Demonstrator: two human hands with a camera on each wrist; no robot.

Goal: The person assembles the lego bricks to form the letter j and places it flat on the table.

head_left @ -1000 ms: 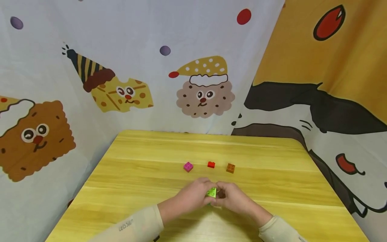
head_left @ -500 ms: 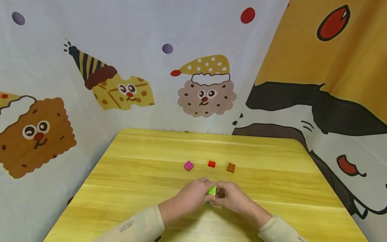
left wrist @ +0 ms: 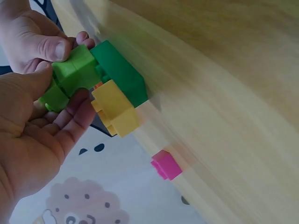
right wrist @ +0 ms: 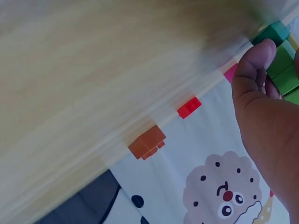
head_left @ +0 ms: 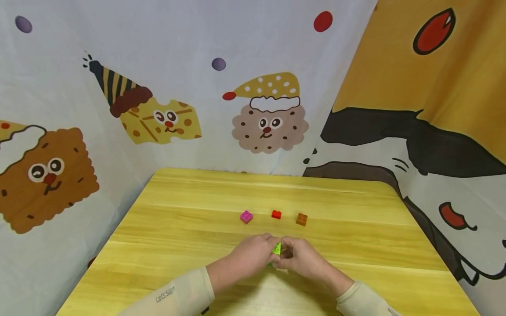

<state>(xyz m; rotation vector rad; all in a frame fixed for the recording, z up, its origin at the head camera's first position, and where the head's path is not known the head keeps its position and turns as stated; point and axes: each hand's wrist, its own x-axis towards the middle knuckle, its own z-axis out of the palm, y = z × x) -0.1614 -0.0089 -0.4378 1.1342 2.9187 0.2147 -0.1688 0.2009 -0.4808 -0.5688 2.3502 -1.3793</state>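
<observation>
Both hands meet over a small brick build near the middle of the table. Light green toy bricks (left wrist: 77,70) stand on a dark green brick (left wrist: 122,73), beside a yellow brick (left wrist: 116,109). A sliver of orange shows between them. My left hand (head_left: 251,254) pinches the light green bricks between thumb and fingers. From the other side my right hand (head_left: 304,260) grips the same bricks, its thumb against them. In the head view the hands hide most of the build, leaving a light green top (head_left: 277,249) visible.
Beyond the hands, a pink brick (head_left: 246,217), a red brick (head_left: 276,214) and an orange-brown brick (head_left: 301,219) lie spaced apart in a row on the wooden table (head_left: 178,228). A printed cloth (head_left: 221,145) hangs behind the table's far edge.
Both hands stay together around the build with only slight movement. The light green top has shifted a little left in the head view, and less of it shows.
</observation>
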